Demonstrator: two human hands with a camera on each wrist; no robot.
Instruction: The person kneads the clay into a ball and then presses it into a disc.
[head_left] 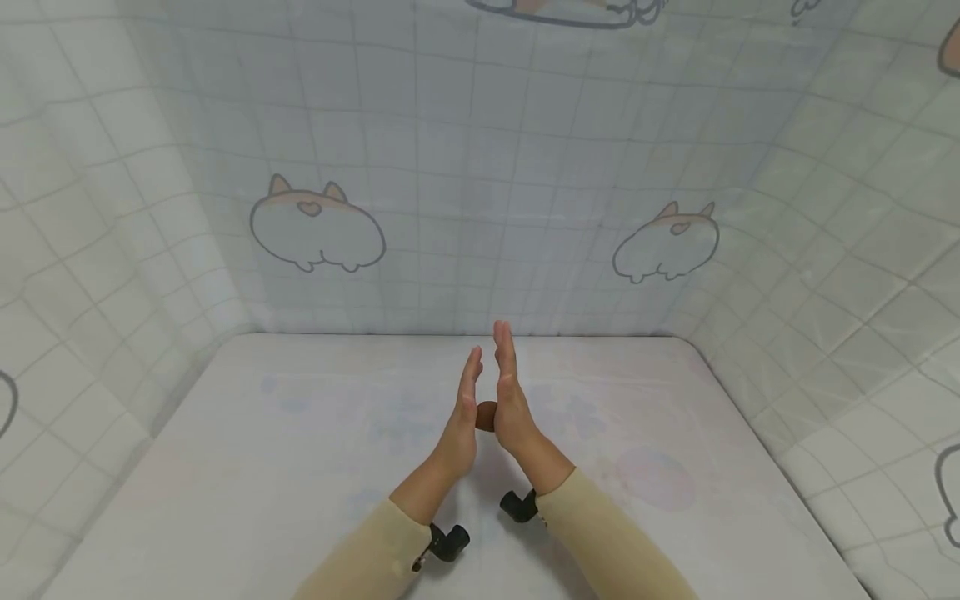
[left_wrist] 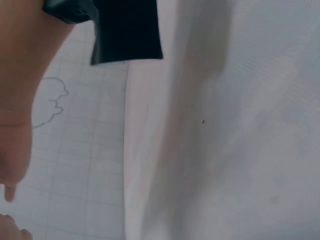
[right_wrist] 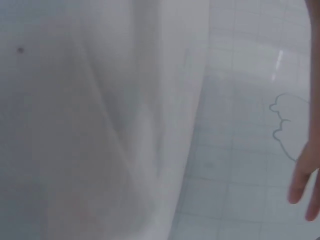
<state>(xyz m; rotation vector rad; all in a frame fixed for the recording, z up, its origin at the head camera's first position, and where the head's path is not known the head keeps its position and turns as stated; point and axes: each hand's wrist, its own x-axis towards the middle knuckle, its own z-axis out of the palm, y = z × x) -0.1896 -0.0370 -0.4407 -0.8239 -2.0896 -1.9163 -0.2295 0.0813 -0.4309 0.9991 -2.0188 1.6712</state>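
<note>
A small brown rounded lump (head_left: 486,416) sits between the two palms in the head view, partly covered by them. My left hand (head_left: 457,429) presses against it from the left, fingers straight and pointing up and away. From the other side my right hand (head_left: 512,408) meets it with its palm, fingers also extended and reaching slightly farther. The fingertips of the two hands stand a little apart. In the left wrist view only part of the left hand (left_wrist: 12,150) shows at the left edge. The right wrist view catches a few straight fingers (right_wrist: 298,187) at its right edge; the lump is hidden there.
A white table (head_left: 300,467) with faint coloured patches lies under the hands. Grid-patterned curtains (head_left: 472,208) with cartoon animal drawings enclose it at the back and sides. Black camera mounts (head_left: 452,543) sit on both wrists, by the beige sleeves (head_left: 375,554).
</note>
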